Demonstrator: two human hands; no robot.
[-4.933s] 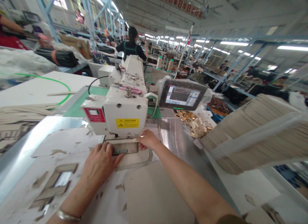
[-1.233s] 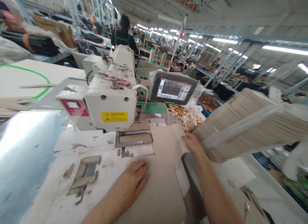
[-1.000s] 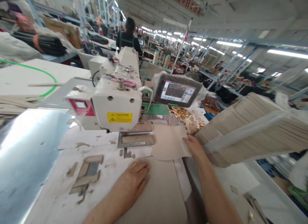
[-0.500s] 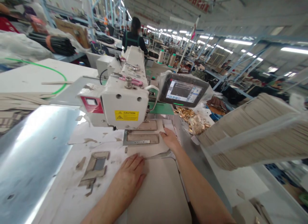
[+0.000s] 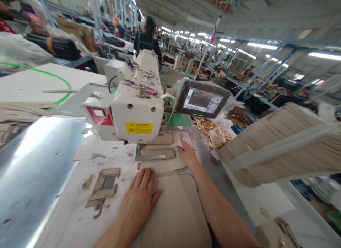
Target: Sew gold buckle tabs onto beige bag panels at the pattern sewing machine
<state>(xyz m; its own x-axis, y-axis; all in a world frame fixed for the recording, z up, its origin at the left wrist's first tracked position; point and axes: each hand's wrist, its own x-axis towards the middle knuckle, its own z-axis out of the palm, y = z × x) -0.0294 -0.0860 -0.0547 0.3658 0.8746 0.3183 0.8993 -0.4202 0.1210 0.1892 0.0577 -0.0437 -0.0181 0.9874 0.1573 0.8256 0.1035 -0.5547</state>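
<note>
A beige, leather-like panel [image 5: 177,209] with rounded corners lies flat beneath the head of a sewing machine [image 5: 137,114]. My left hand [image 5: 141,189] rests palm down along the panel's left edge, fingers stretched out and thumb a little apart. At the far right edge of the beige material, beside the metal clamp frame [image 5: 156,156], my right hand [image 5: 188,154] holds on with bent fingers; some of its fingertips are hidden. The clamp frame lies over the material under the machine head. The needle is not visible.
A control screen [image 5: 202,98] stands right of the machine head. Beyond it sits a bag of gold-coloured metal parts [image 5: 213,132]. A tall bundle of beige pieces [image 5: 277,145] leans at right. A small frame-shaped template [image 5: 103,187] lies left. A person [image 5: 147,42] is at work behind.
My left hand has slid slightly left and flattened along the panel's edge. My right hand stays at the same spot by the clamp frame. The view has shifted a little.
</note>
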